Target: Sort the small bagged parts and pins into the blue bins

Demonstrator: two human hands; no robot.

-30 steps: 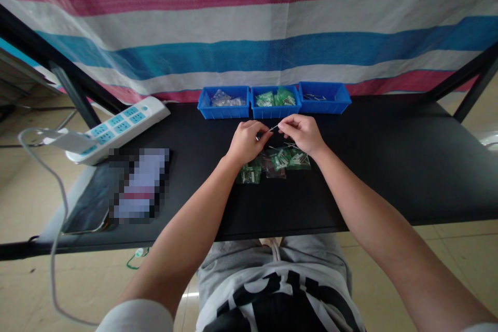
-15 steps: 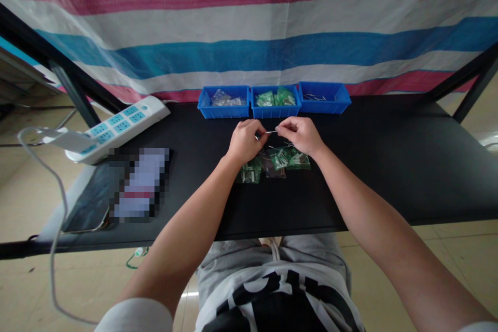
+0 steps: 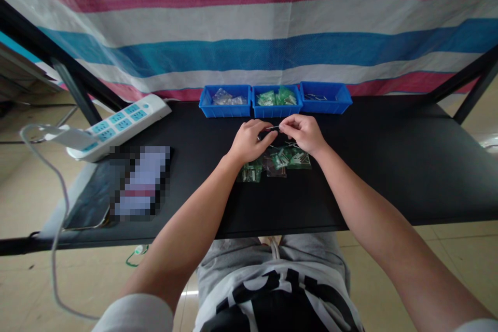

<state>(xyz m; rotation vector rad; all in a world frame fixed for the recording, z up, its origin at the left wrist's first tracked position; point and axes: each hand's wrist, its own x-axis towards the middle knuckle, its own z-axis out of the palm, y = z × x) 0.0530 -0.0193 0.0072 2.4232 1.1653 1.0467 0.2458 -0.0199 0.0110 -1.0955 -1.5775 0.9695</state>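
A thin metal pin spans the gap between my hands, above the middle of the black table. The fingertips of my right hand pinch its right end. My left hand is curled at the other end, its thumb a little apart from the index finger. Something small and dark shows inside the left hand, too hidden to name. Just below the hands lie small green bags of metal pins, another green bag and a clear bag. A few loose pins lie near the right hand.
Three blue bins line the back: one with clear bags, one with green bags, one with loose pins. To the left are a white power strip with its cable, a dark phone-like slab and a blurred-out item.
The left thumb has moved away from the index finger, and the left hand has opened slightly around the pin's end. The right hand keeps its pinch, shifted slightly.
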